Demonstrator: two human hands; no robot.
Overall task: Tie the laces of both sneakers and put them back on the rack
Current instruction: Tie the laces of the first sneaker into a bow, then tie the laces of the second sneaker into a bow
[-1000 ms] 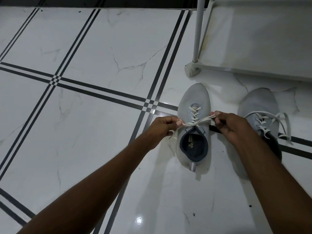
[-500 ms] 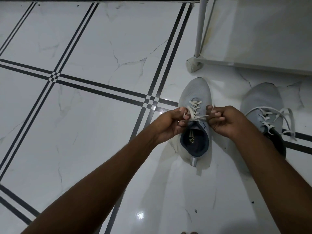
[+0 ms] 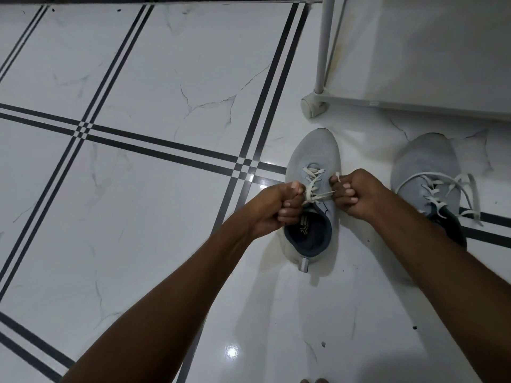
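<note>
Two fists, left hand (image 3: 272,207) and right hand (image 3: 356,193), each grip clamped on a lace end (image 3: 318,196), tension the left sneaker (image 3: 311,205) on the floor (image 3: 166,217); the right sneaker (image 3: 427,175) waits untied below the rack (image 3: 414,106).

- Floor tiles (image 3: 171,78): glossy, smooth, marble-look, with glare spots.
- Both sneakers (image 3: 315,150) (image 3: 425,158): matt grey knit cloth.
- Laces (image 3: 313,186): flat woven cloth.
- Rack (image 3: 322,51): smooth matt pole.
</note>
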